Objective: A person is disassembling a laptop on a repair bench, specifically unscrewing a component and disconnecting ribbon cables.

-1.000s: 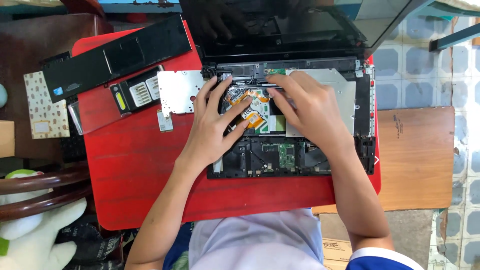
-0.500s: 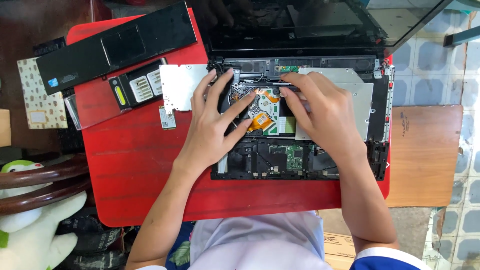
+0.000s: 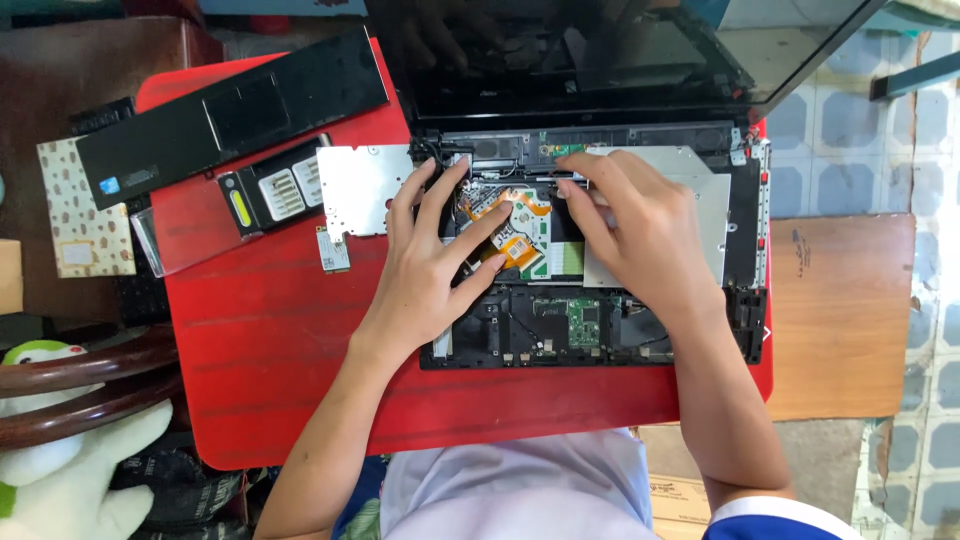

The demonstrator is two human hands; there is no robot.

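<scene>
Over red bench [image 3: 280, 340] middle, left hand [image 3: 435, 265] spread flat on opened laptop [image 3: 590, 320], right hand [image 3: 640, 235] fingertips pinching inner part, loose palm rest [image 3: 235, 115] at far-left corner.

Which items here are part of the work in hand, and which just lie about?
In hand: opened laptop base, orange flex cable, left hand, right hand.
Lying about: black palm rest, metal shield plate, small card, plush toy.

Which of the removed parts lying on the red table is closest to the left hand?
The silver metal plate, just beside the left hand fingertips. The long black palmrest and the black battery lie farther left on the red table.
</scene>
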